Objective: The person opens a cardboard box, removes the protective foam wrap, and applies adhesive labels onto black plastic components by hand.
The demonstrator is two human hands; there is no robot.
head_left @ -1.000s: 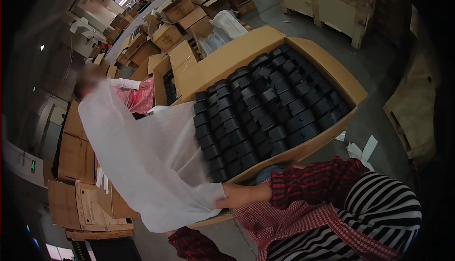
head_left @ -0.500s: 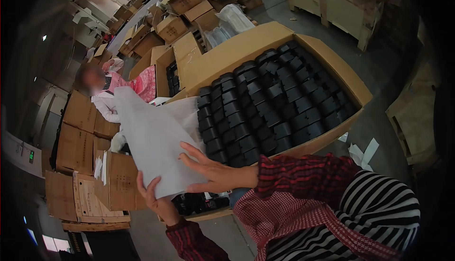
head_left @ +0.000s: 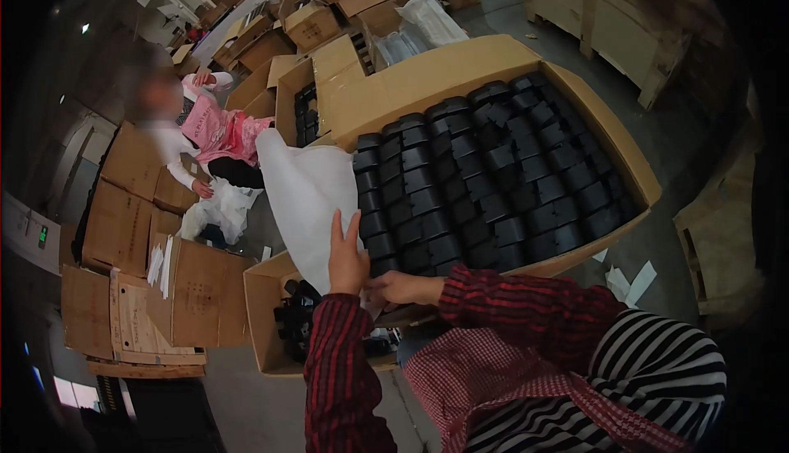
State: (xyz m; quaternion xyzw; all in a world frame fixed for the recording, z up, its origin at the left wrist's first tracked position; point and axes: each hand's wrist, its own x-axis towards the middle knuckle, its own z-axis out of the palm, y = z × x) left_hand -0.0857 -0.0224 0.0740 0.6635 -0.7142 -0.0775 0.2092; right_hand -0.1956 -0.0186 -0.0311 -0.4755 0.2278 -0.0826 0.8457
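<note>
A white foam sheet hangs over the left end of a large cardboard box. Rows of black plastic parts fill that box. My left hand lies against the sheet's near part, with two fingers stretched up and apart. Just to its right, my right hand has its fingers closed at the sheet's lower edge; the fingertips are partly hidden beside my left wrist. Below my hands stands a smaller open box with black items inside.
A co-worker in a pink apron is at the left, near crumpled white wrapping. Stacked cartons stand at the left. Open cartons fill the back, a wooden crate the upper right. White scraps lie on the floor.
My left hand has moved right and up, from the sheet's lower left corner to beside my right hand. My right hand's spread fingers have closed. The sheet has shifted right, against the box.
</note>
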